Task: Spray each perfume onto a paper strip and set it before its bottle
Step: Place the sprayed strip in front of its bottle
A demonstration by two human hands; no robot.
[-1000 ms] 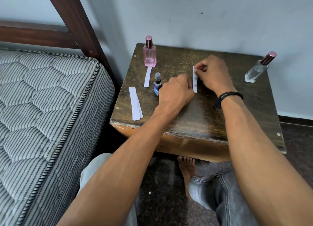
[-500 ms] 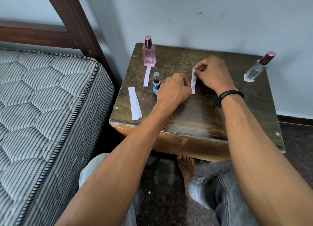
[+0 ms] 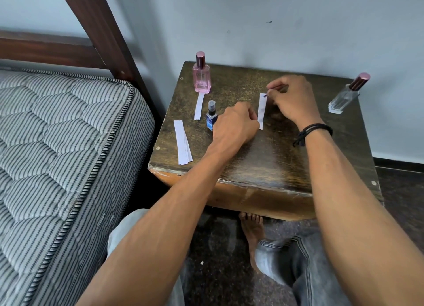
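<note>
Three bottles in head view, on a dark wooden surface (image 3: pixel 263 158): pink bottle (image 3: pixel 202 77) at far left corner, small blue bottle (image 3: pixel 210 118) nearer, clear bottle (image 3: pixel 344 96) well apart at far right edge. One strip (image 3: pixel 199 106) lies flat just before the pink bottle. Stack of strips (image 3: pixel 182 142) sits near the left edge. Another strip (image 3: pixel 262 110) lies mid-surface, right of the blue bottle. Left hand (image 3: pixel 236 124) is curled, knuckles up, fingertips at this strip's left edge; cannot tell whether it pinches or only presses. Right hand (image 3: pixel 293 99) pinches a thin pen (image 3: pixel 266 96), dark tip on the strip's far end. Black band (image 3: pixel 313 131) on right wrist. Striped mattress (image 3: pixel 57 145) at left.
</note>
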